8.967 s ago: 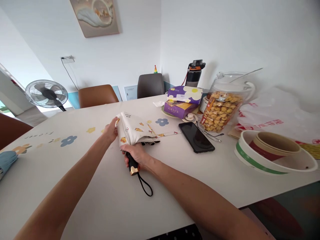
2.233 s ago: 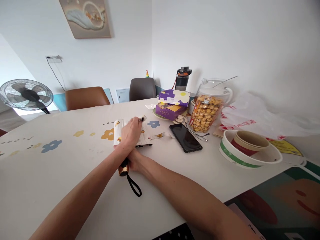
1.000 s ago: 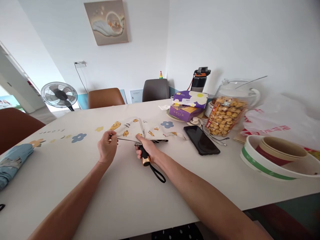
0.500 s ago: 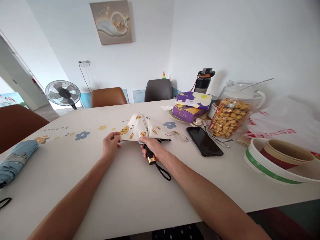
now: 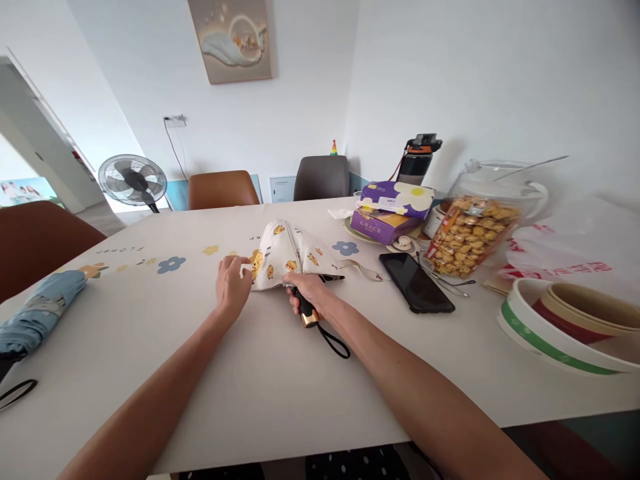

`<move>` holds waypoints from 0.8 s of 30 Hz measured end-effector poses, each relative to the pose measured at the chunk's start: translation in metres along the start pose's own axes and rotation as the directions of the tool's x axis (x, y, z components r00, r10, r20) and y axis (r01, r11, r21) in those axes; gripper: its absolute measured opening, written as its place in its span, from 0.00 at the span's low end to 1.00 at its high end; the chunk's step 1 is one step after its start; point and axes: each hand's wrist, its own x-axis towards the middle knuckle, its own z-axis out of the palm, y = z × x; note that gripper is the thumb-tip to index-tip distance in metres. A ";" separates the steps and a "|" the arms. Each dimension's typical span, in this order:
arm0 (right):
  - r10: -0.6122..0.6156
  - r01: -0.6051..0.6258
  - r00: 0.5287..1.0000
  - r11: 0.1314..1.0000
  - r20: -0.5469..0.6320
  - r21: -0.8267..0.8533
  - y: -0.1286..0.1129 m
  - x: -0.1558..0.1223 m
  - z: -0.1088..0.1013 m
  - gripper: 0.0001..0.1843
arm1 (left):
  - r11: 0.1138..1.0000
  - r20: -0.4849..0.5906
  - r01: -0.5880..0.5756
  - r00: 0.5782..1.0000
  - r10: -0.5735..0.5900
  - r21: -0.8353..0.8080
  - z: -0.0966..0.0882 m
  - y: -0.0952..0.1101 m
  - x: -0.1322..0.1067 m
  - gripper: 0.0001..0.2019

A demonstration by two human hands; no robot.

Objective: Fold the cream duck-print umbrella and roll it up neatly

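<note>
A folded umbrella (image 5: 285, 250), white with yellow cartoon figures, lies on the table in front of me with its canopy loosely gathered. My right hand (image 5: 306, 293) is closed round the top of its black and gold handle, from which a black wrist loop (image 5: 336, 341) hangs. At the canopy's left edge is my left hand (image 5: 234, 287), its fingers curved and a gap between thumb and forefinger; whether a fingertip touches the fabric I cannot tell. The umbrella's tie strap (image 5: 365, 271) stretches out to the right.
A rolled blue umbrella (image 5: 43, 313) lies at the left. To the right are a black phone (image 5: 416, 282), cables, purple tissue packs (image 5: 385, 227), a bottle (image 5: 417, 160), a snack jar (image 5: 475, 233), paper bowls (image 5: 550, 340) and a plastic bag (image 5: 590, 240). Chairs stand beyond the table (image 5: 260, 400).
My left hand has let go of the canopy's left edge and its fingers have lifted apart. That edge now hangs more folded in. My right hand keeps its hold; the view has shifted slightly.
</note>
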 end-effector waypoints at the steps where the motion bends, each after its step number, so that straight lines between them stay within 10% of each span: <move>1: -0.005 0.005 1.000 1.000 -0.013 -0.031 0.000 -0.002 0.002 0.09 | 0.996 0.002 -0.032 0.999 0.032 -0.078 0.000 0.005 -0.003 0.10; 12: -0.093 0.093 0.996 0.963 0.011 -0.254 0.012 -0.012 0.018 0.07 | 0.865 0.313 0.307 0.931 -0.186 -0.398 0.009 0.043 -0.020 0.15; 24: 0.083 0.046 0.951 0.915 0.299 -0.401 0.013 -0.031 0.025 0.10 | 0.235 0.471 0.567 0.805 -0.361 -0.789 -0.013 0.028 0.008 0.22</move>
